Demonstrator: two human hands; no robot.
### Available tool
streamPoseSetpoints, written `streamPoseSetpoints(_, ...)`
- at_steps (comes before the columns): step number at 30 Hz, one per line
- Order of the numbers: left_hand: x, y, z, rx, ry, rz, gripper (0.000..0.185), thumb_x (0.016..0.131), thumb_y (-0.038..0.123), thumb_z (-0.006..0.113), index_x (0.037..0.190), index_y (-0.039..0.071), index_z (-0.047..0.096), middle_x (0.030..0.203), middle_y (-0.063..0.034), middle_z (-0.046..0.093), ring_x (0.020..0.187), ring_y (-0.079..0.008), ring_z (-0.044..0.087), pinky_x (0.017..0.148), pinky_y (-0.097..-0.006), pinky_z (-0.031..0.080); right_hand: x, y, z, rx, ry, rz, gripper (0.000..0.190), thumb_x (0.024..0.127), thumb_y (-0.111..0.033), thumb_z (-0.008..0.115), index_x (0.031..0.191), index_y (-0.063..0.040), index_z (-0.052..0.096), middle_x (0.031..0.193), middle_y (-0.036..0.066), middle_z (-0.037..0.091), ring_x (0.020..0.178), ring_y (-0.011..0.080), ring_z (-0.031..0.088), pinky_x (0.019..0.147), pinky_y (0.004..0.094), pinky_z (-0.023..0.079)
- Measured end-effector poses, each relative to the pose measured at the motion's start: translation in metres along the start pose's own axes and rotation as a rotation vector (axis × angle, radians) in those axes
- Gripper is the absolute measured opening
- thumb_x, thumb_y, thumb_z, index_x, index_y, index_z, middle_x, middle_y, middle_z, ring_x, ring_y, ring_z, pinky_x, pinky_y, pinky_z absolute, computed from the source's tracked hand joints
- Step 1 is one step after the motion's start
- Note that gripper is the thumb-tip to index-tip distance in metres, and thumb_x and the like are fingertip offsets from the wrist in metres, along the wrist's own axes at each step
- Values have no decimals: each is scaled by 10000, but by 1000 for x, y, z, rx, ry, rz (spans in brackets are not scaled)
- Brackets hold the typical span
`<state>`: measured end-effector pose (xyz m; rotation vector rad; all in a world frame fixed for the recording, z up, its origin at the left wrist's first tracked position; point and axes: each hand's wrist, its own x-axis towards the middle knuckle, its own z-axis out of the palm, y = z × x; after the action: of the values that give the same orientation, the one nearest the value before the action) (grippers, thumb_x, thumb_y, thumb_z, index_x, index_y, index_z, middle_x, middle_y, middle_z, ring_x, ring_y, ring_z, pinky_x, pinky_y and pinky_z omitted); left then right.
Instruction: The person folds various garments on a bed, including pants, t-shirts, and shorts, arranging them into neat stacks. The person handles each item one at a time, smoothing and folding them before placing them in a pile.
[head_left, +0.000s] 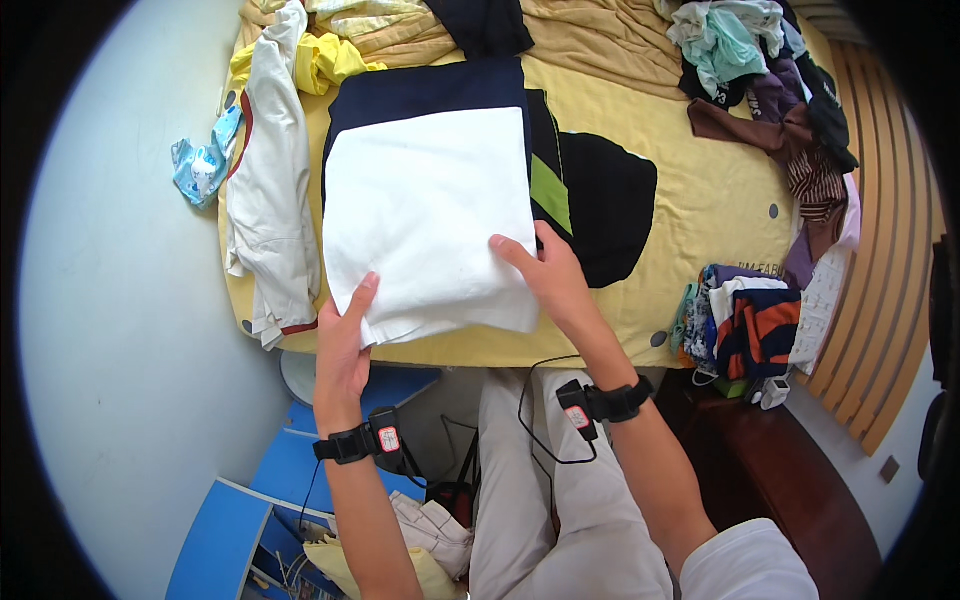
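Observation:
A folded white cloth garment (431, 217) lies between my two hands, over a folded navy garment (427, 94). My left hand (349, 330) grips its near left corner, thumb on top. On the right edge, my right hand (547, 274) pinches it with the thumb above and the fingers at the side. Just right of the white cloth, a black garment with a green stripe (551, 191) shows partly, beside another black folded garment (611, 206). How much of the pile lies under the white cloth is hidden.
A cream garment with red trim (277, 187) lies along the left of the yellow-sheeted bed (712, 202). Loose clothes (780, 97) are heaped far right, above a folded clothes stack (754, 322). Blue furniture (225, 540) stands at lower left. Cables hang from both wrist straps.

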<state>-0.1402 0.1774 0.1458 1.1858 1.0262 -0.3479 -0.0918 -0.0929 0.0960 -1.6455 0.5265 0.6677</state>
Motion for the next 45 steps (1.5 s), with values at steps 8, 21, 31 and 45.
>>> streamPoseSetpoints(8, -1, 8, 9, 383, 183, 514, 693, 1112, 186, 737, 1676, -60, 418, 1613, -174, 584, 1447, -253, 577, 1241, -374, 431, 2, -54, 15, 201, 96, -282, 410, 995, -243, 837, 1274, 24, 700, 1115, 151, 805, 962, 219, 759, 907, 354, 590)
streamPoseSetpoints(21, 13, -33, 1, 859, 727, 508, 364, 1023, 69, 709, 1374, -5, 650, 1340, -177, 732, 1195, -283, 671, 1101, -431, 486, -15, -17, -34, -70, 31, -116, 390, 1044, -149, 688, 1406, -51, 582, 1097, 97, 760, 827, 228, 740, 794, 400, 577)
streamPoseSetpoints(31, 91, -38, 149, 1300, 614, 967, 614, 978, 167, 635, 1580, 85, 545, 1754, -164, 471, 1640, -398, 394, 1343, -532, 282, 45, 27, -140, -85, 166, -122, 217, 1090, -88, 651, 1305, -57, 648, 1037, 90, 761, 809, 171, 722, 751, 351, 583)
streamPoseSetpoints(45, 134, -17, 185, 1342, 897, 654, 447, 879, 215, 640, 1278, 14, 652, 1501, -243, 600, 1471, -449, 503, 1201, -583, 375, 151, -113, -45, -529, 148, -432, 375, 1062, -242, 698, 1360, -29, 620, 1281, 221, 702, 1201, 423, 686, 1000, 513, 573)
